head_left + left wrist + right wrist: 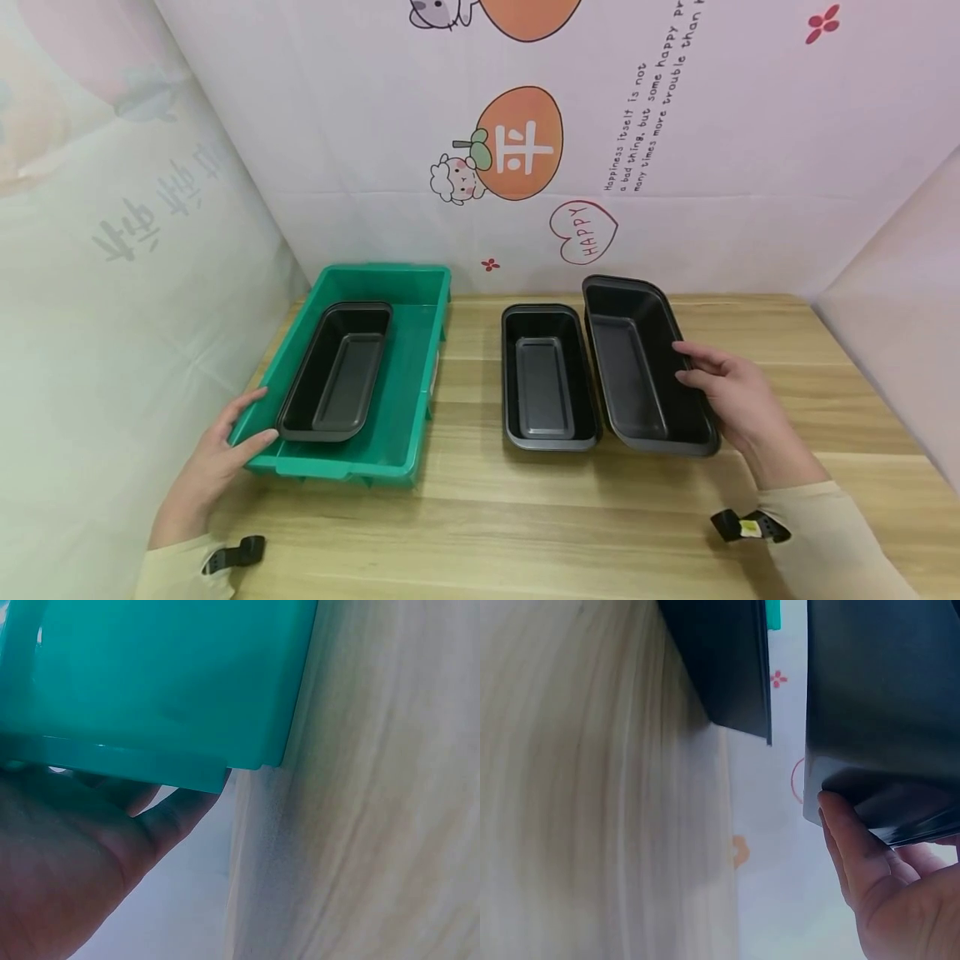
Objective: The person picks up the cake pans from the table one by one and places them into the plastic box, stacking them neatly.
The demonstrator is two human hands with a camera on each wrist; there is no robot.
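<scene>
My right hand (738, 400) grips the right rim of a black loaf pan (626, 375), thumb inside and fingers along the outer wall. In the right wrist view the held loaf pan (885, 697) is tilted and raised off the table. Just left of it, a second loaf pan (543, 387) stands on the table. A third loaf pan (348, 383) lies inside a green plastic tray (405, 400). At the tray's front left corner my left hand (210, 475) holds the rim; in the left wrist view its fingers (180, 814) are partly hidden behind the tray's edge.
All of this is on a wooden table (495, 525). A printed cloth (360, 167) with cartoon figures hangs behind it, and pale sheets close off both sides. The green tray stands near the left sheet.
</scene>
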